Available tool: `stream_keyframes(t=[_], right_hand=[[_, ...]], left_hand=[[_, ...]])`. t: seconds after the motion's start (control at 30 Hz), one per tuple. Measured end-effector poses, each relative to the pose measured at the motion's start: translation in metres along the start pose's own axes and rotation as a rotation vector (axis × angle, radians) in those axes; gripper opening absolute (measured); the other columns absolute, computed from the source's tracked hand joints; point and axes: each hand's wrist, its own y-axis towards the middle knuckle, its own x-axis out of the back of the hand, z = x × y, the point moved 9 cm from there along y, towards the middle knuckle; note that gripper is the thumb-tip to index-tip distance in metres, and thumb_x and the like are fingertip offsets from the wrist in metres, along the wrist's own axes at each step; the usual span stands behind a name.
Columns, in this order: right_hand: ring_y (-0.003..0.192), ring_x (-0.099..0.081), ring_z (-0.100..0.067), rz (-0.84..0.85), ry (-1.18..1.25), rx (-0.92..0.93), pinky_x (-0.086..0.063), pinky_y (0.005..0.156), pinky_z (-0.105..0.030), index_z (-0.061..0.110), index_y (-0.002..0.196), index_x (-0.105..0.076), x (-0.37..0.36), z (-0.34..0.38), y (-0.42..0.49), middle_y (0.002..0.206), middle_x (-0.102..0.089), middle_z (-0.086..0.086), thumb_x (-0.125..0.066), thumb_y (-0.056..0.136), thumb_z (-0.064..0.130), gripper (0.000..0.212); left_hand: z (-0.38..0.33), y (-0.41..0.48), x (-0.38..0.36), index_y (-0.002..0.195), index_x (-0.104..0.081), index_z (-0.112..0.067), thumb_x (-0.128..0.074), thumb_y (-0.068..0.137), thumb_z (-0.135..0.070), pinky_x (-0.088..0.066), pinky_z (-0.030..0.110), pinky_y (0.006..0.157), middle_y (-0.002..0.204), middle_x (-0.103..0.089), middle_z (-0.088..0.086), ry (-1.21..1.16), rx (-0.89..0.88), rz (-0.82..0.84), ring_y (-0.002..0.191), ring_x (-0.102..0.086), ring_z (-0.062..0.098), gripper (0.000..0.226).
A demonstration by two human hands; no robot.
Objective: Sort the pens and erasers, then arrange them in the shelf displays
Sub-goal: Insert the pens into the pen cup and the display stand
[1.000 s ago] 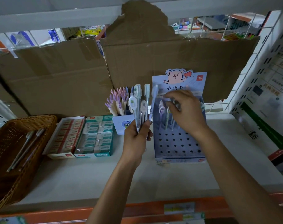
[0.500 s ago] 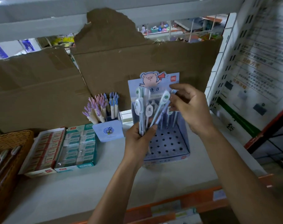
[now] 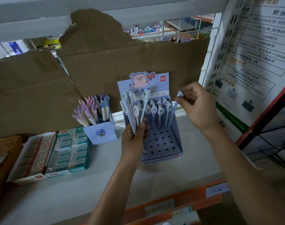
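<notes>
Pens — pale bunch (image 3: 132,109) gripped in left hand (image 3: 133,142); right hand (image 3: 197,105) pinches single pen (image 3: 175,106) above right edge of blue perforated cardboard display (image 3: 159,144). Slotting step — next: aim for free hole.

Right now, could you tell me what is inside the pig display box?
In the display box, pens stand in the back holes; visible front holes are empty. The left hand and its pen bundle hide the left part.

Head-worn camera looks forward and down, close over the shelf (image 3: 195,132).
</notes>
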Motion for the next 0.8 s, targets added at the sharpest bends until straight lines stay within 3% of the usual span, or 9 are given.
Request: stream_keyframes(t=[0.13,0.23,0.3,0.4,0.5,0.7,0.8], right_hand=[[0.083,-0.061,0.0,0.03,-0.072,0.036,-0.044,0.074,-0.002,0.008,0.096,-0.061,-0.01,-0.002,-0.007,0.088,-0.063,0.007,-0.071,0.082,0.009,0.017],[0.083,-0.061,-0.002,0.034,-0.1,0.068,-0.043,0.072,0.0,0.003,0.098,-0.062,-0.012,-0.002,-0.012,0.088,-0.063,0.005,-0.07,0.083,0.008,0.018],[0.083,-0.062,-0.005,0.061,-0.146,0.102,-0.046,0.071,-0.007,0.004,0.096,-0.063,-0.017,-0.001,-0.014,0.088,-0.065,0.002,-0.07,0.082,0.009,0.017],[0.086,-0.061,-0.025,0.117,-0.313,0.188,-0.05,0.071,-0.031,0.005,0.092,-0.065,-0.029,-0.002,-0.019,0.093,-0.065,-0.009,-0.073,0.079,0.01,0.016],[0.084,-0.058,-0.027,0.086,-0.356,0.204,-0.046,0.069,-0.031,0.005,0.089,-0.065,-0.028,-0.005,-0.019,0.093,-0.06,-0.011,-0.075,0.076,0.01,0.017],[0.082,-0.061,-0.002,0.041,-0.056,0.08,-0.047,0.068,-0.01,0.01,0.11,-0.063,-0.012,0.004,-0.017,0.099,-0.065,0.003,-0.066,0.087,0.014,0.023],[0.089,-0.067,-0.007,0.119,0.147,-0.02,-0.056,0.078,-0.026,0.011,0.113,-0.061,-0.019,0.005,-0.014,0.102,-0.069,0.002,-0.066,0.087,0.014,0.027]], left_hand=[[0.002,-0.001,-0.002,0.096,-0.065,-0.02,-0.054,0.095,-0.016,-0.053,0.019,0.069,0.076,-0.062,-0.003,-0.011,0.011,0.0,0.069,-0.059,0.004,0.012],[0.001,-0.003,-0.003,0.094,-0.065,-0.022,-0.053,0.095,-0.015,-0.05,0.013,0.061,0.073,-0.061,-0.004,-0.006,0.01,-0.002,0.06,-0.057,-0.003,0.014],[0.003,-0.004,-0.002,0.093,-0.065,-0.027,-0.053,0.096,-0.018,-0.048,0.013,0.058,0.071,-0.058,-0.006,0.027,0.018,-0.01,0.055,-0.053,-0.004,0.016],[0.005,-0.006,-0.004,0.089,-0.064,-0.029,-0.053,0.096,-0.017,-0.045,0.018,0.057,0.068,-0.054,-0.005,0.041,0.045,-0.015,0.057,-0.051,0.003,0.018],[0.003,-0.009,-0.008,0.084,-0.063,-0.026,-0.052,0.096,-0.016,-0.043,0.019,0.057,0.068,-0.053,-0.004,0.047,0.031,0.003,0.06,-0.048,0.008,0.019],[0.003,-0.011,-0.008,0.084,-0.064,-0.028,-0.054,0.095,-0.015,-0.046,0.013,0.056,0.07,-0.06,-0.008,0.063,0.015,0.015,0.06,-0.052,0.003,0.02],[0.003,-0.012,-0.009,0.086,-0.066,-0.029,-0.058,0.093,-0.013,-0.05,0.015,0.064,0.074,-0.061,-0.006,0.088,0.004,0.042,0.068,-0.056,0.005,0.019]])
